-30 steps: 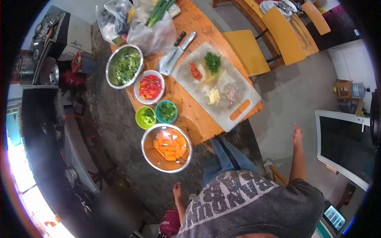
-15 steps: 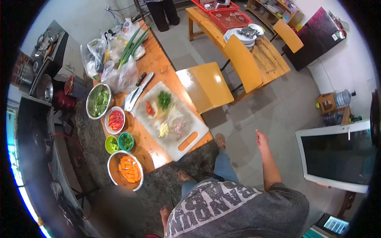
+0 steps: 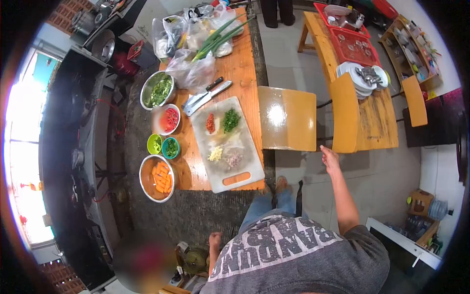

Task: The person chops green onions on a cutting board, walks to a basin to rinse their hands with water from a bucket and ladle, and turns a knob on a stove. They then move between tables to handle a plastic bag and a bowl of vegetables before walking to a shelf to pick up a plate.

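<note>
My right hand (image 3: 330, 159) is held out over the floor, just in front of the chair seat's edge. Its fingers are curled in, with nothing visible in them. Low by my side, my left hand (image 3: 215, 239) is loosely closed and appears to hold nothing. On the wooden table (image 3: 245, 66) a white cutting board (image 3: 220, 171) carries chopped greens (image 3: 231, 120), minced red pieces (image 3: 210, 123), minced pale yellow pieces (image 3: 215, 154) and chopped pinkish pieces (image 3: 233, 159). A cleaver (image 3: 196, 102) and a knife (image 3: 215, 83) lie beyond it. Neither hand touches these.
Left of the board stand bowls of cut greens (image 3: 159, 92), red pieces (image 3: 170, 119) and orange sticks (image 3: 162, 177), plus two small cups. Plastic bags (image 3: 188, 68) and green onions (image 3: 220, 40) lie farther back. A yellow chair (image 3: 289, 120) and a second table (image 3: 379, 132) stand right. Someone's legs (image 3: 277, 12) show behind.
The view has turned to the right and the table now stands straighter. My right hand has come near the chair's edge. More of my left hand shows. The food and knives stay put.
</note>
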### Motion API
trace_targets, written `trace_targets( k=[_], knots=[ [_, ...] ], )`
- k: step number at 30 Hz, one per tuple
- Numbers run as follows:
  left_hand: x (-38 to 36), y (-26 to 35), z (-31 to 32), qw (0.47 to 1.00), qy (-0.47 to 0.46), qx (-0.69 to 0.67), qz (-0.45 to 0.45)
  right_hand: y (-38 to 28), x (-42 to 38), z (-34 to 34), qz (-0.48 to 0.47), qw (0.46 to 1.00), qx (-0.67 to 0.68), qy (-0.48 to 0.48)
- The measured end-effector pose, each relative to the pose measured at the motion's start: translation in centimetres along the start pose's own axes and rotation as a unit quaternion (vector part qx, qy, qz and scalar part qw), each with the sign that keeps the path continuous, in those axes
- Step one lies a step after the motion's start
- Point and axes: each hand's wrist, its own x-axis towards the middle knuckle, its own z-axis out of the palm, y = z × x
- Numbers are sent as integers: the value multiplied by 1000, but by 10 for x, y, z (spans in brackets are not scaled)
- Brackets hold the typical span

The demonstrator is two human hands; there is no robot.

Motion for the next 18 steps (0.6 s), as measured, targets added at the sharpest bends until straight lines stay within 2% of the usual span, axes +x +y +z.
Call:
trace_targets(
  k=[3, 6, 8, 9, 10, 12, 15, 16, 17, 18],
  knots=[
    [10, 0, 32, 997, -31, -71, 30, -26, 15, 33, -4, 999, 7, -37],
    [-16, -11, 38, 990, -44, -127, 30, -62, 43, 57, -33, 997, -21, -66],
    [-23, 16, 46, 979, 10, -195, -49, -99, 71, 88, -70, 994, -64, -53],
    [-16, 39, 50, 969, 39, -230, -79, -115, 96, 115, -121, 989, -51, -68],
    [-21, 57, 55, 971, 80, -202, -97, -136, 122, 142, -172, 981, -43, -83],
    [-19, 85, 63, 969, 105, -194, -111, -207, 153, 209, -235, 956, -124, -121],
    [-37, 109, 86, 954, 168, -213, -131, -288, 212, 332, -376, 894, -168, -177],
    [-39, 96, 103, 961, 200, -147, -121, -314, 229, 376, -409, 873, -189, -185],
    [-37, 90, 120, 963, 230, -80, -113, -338, 244, 421, -459, 846, -212, -167],
    [-49, 102, 129, 955, 217, -125, -159, -358, 259, 463, -506, 815, -237, -151]
  ],
)
